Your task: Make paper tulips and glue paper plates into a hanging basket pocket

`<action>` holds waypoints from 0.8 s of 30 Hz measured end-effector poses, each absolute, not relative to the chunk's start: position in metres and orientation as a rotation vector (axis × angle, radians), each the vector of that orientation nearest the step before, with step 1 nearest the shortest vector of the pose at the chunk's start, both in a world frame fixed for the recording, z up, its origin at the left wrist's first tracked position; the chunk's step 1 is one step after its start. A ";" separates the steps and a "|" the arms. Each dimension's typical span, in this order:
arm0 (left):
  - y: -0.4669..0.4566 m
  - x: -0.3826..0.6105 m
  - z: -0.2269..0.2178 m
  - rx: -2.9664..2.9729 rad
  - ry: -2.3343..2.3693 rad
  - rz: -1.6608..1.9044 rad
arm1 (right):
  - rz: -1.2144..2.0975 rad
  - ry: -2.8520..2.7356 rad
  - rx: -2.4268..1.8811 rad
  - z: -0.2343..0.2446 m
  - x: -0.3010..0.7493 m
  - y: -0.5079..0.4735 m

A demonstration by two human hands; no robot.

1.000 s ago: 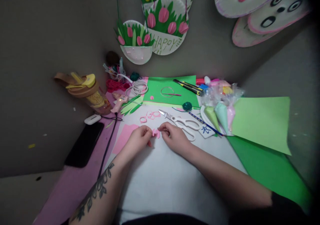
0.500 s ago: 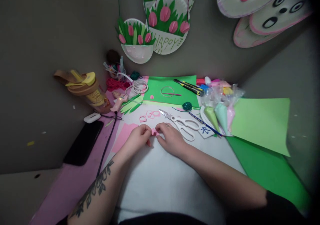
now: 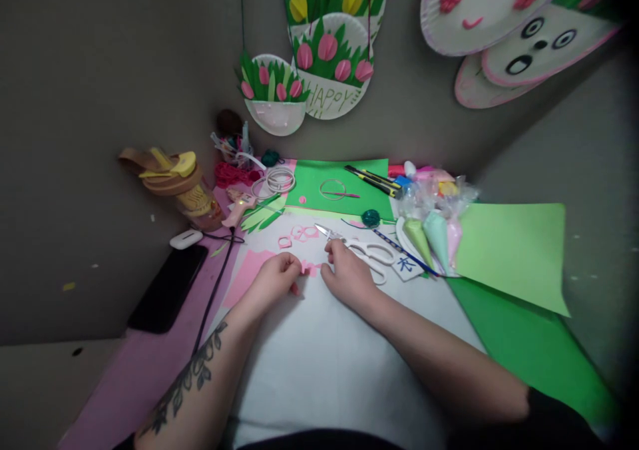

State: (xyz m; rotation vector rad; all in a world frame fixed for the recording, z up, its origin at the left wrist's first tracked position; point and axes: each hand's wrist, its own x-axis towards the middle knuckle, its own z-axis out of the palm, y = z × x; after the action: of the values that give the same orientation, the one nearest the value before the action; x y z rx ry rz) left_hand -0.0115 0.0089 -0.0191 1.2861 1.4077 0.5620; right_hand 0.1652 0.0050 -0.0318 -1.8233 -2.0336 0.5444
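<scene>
My left hand (image 3: 280, 274) is closed in a pinch on a small pink paper piece (image 3: 310, 269), which juts out to the right of its fingertips. My right hand (image 3: 349, 271) is just beside it, thumb and fingers parted and holding nothing I can see. Its fingertips are by the white-handled scissors (image 3: 382, 253), whose blades point up and left and are partly covered by the hand. Several pink paper outlines (image 3: 303, 233) lie beyond both hands. Under my left wrist is a pink paper sheet (image 3: 248, 273).
Left stand a tumbler (image 3: 192, 194), a phone (image 3: 167, 289) and a corded pink glue gun (image 3: 238, 210). Green card (image 3: 314, 177) with box cutters (image 3: 374, 180) lies at the back. Piping bags (image 3: 436, 233) and light green paper (image 3: 514, 250) are right. Decorated paper plates (image 3: 275, 118) hang above.
My right hand has drawn away from the pink paper piece, rightward and up toward the scissors. The left keeps its pinch. The whole view has shifted slightly.
</scene>
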 end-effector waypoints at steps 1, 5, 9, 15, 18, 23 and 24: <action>0.009 -0.011 -0.019 1.285 1.407 0.560 | 0.524 -2.054 -1.780 -0.032 0.167 0.004; 0.010 -0.011 -0.020 1.281 1.391 0.577 | 0.491 -2.242 -1.487 -0.035 0.172 -0.001; 0.010 -0.011 -0.020 1.264 1.379 0.608 | 0.441 -2.373 -1.385 -0.038 0.175 -0.002; 0.009 -0.010 -0.020 1.282 1.376 0.607 | 0.445 -2.395 -1.365 -0.035 0.174 0.001; 0.008 -0.010 -0.021 1.311 1.398 0.583 | 0.480 -2.350 -1.403 -0.036 0.171 0.004; 0.009 -0.010 -0.023 1.322 1.405 0.575 | 0.618 -2.169 -1.518 -0.040 0.169 0.007; 0.009 -0.010 -0.024 1.322 1.408 0.573 | 0.645 -2.105 -1.565 -0.040 0.170 0.008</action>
State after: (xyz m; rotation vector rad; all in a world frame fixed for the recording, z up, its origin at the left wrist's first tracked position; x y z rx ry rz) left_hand -0.0099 0.0090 -0.0239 1.3223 1.4084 0.5730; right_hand 0.1696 0.0084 -0.0404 -1.5654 -2.1048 0.6449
